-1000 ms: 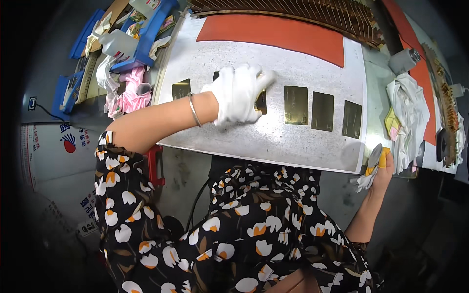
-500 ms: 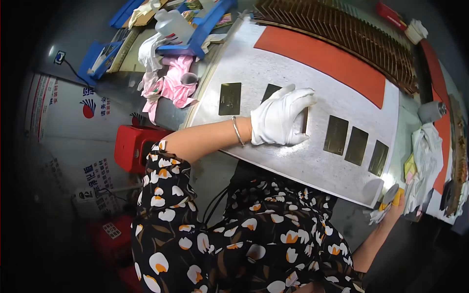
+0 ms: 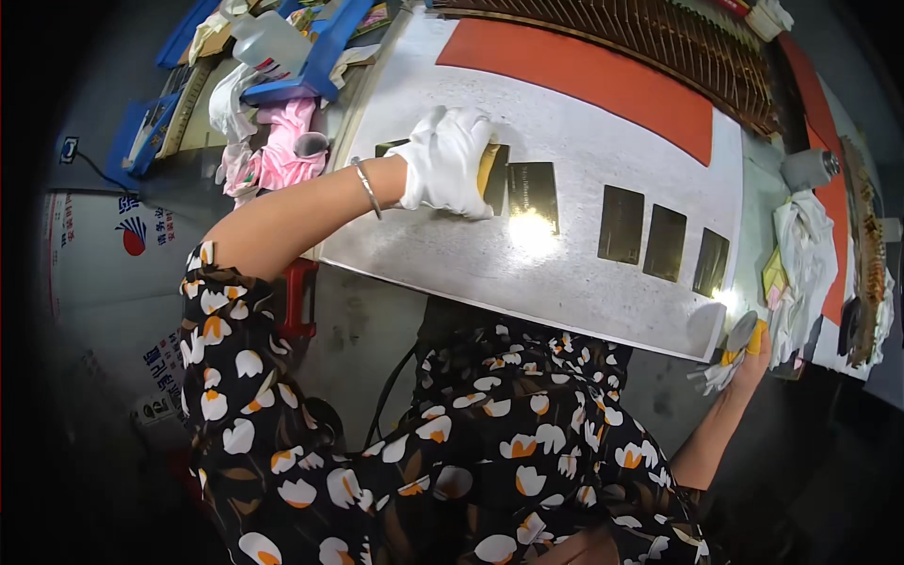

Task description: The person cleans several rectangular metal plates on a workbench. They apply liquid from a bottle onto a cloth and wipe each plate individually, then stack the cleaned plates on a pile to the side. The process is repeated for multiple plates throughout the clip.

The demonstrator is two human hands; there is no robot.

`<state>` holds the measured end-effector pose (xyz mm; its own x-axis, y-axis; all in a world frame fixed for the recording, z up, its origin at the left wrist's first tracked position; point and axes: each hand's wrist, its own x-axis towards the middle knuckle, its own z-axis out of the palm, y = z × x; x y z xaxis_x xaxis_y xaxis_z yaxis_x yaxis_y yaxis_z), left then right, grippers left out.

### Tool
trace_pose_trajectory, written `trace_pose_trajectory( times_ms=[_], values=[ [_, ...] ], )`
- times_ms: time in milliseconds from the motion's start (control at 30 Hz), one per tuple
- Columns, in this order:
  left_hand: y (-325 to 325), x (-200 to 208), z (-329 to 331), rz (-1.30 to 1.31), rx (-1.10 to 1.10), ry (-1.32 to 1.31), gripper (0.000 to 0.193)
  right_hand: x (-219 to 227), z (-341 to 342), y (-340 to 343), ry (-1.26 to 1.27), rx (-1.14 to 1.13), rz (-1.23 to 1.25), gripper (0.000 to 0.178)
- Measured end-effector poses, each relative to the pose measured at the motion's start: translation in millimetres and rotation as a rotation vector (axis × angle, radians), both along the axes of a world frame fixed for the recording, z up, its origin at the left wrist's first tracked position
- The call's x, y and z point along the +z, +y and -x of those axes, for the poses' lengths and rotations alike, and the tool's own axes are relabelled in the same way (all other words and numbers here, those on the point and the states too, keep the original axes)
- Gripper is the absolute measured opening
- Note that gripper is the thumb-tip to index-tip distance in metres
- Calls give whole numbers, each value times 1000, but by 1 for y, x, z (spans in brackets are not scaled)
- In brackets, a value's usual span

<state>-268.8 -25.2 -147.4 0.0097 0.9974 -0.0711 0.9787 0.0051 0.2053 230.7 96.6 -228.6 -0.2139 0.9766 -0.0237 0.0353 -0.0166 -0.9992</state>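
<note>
My left hand, in a white glove, curls over a dark, shiny card on the pale board. Its fingers are bent against that card, and a golden-yellow strip shows beside the glove. Another dark card, lit by a strong glare, lies just right of it. Under the wrist side of the glove, a further dark card is mostly hidden. My right hand is closed at the board's right corner around a yellow piece whose kind I cannot make out; white material hangs below.
Farther right on the board lie three dark cards. Behind them are an orange-red strip and a long slotted brown rack. Pink cloth and a blue bin with a bottle stand left. White cloth lies right.
My left hand has moved left across the board, uncovering the card that now glares. My right hand stays near the corner, still around the yellow piece. The whole view has shifted.
</note>
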Motion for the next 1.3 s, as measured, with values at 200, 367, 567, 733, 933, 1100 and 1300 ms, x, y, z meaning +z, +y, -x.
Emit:
trace_pose_trajectory(
  times_ms=[200, 367, 567, 733, 933, 1100, 1300],
  values=[
    [-8, -8, -7, -48, 35, 42, 56, 17, 19, -12, 32, -42, 63, 16],
    [-16, 19, -33, 11, -47, 358, 44, 13, 22, -10, 29, -74, -20, 17],
    [-25, 12, -31, -58, 30, 152, 45, 13, 16, -11, 54, -43, 18, 18],
    [-36, -4, -5, -390, -137, -278, 61, 12, 16, -10, 82, -38, 33, 19],
    [-72, -16, 22, -254, -30, -139, 85, 4, 14, -3, -17, -116, -3, 20],
    [-83, 4, 63, 0, 164, 103, 91, 1, -3, -1, 24, -3, 54, 23],
    [-75, -15, 67, -108, 215, 43, 66, 1, -10, 3, 46, 74, 8, 24]
  ],
)
